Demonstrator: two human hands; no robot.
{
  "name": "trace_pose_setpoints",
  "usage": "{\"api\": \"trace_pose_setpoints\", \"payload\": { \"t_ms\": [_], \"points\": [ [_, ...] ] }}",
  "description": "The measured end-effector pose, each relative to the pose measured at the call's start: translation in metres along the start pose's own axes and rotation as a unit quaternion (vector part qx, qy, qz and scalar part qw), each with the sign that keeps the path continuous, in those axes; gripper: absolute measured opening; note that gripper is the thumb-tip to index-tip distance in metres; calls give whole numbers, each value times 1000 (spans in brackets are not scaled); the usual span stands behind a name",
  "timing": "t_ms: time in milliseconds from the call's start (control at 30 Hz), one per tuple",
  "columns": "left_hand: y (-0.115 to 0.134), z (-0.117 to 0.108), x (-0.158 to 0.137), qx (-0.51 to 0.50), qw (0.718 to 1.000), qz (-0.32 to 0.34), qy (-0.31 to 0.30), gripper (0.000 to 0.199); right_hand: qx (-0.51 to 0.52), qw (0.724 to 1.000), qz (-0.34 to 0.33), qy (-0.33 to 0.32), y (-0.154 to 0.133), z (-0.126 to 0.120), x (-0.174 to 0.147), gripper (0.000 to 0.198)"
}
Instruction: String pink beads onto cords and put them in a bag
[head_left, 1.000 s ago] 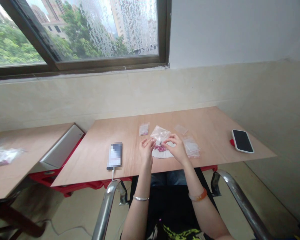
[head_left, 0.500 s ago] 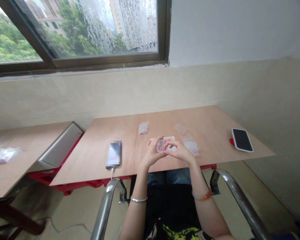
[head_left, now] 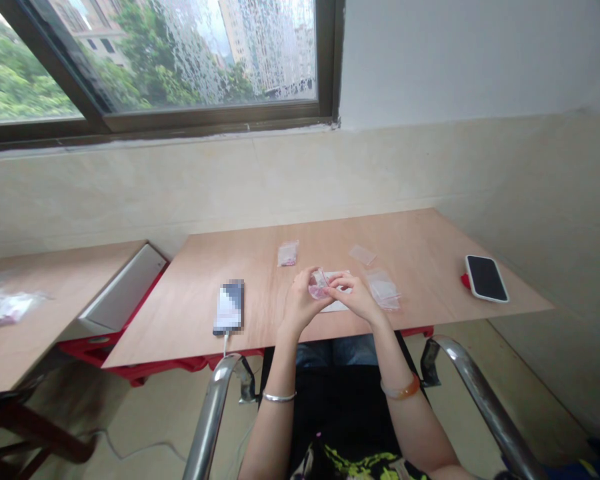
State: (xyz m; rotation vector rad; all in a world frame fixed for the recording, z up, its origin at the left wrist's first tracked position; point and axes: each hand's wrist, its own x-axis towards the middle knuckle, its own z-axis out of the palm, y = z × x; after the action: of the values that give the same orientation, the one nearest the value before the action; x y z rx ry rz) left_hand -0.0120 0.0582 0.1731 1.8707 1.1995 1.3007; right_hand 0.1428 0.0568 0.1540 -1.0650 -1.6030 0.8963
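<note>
A small clear plastic bag with something pinkish low inside is held up between my two hands, over a white sheet on the table. My left hand grips the bag's left side, fingers curved round it. The fingertips of my right hand pinch at its right edge. What the pink contents are is too small to tell. Just right of my right hand lie several flat clear bags, with one more clear bag behind them.
A filled small bag lies toward the back of the wooden table. A phone on a cable is at the left, another phone on a red stand at the right. Metal armrests flank me. Plastic bags lie on the left table.
My hands have drawn slightly apart at the top and turned the bag, so its pink contents now show low between my fingers. The view has shifted slightly.
</note>
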Motion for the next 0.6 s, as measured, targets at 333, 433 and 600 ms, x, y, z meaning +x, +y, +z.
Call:
{"api": "trace_pose_setpoints", "payload": {
  "t_ms": [333, 433, 600],
  "points": [
    [-6, 0, -1, 23, 1000, 2, 2, 51, 50, 998, -4, 41, -3, 4, 0, 17],
    [-8, 0, -2, -10, 1000, -12, 15, 49, 37, 998, -2, 48, -6, 6, 0, 21],
    [-9, 1, -2, -43, 998, -41, 19, 47, 35, 998, -3, 43, -7, 10, 1, 27]
  ]
}}
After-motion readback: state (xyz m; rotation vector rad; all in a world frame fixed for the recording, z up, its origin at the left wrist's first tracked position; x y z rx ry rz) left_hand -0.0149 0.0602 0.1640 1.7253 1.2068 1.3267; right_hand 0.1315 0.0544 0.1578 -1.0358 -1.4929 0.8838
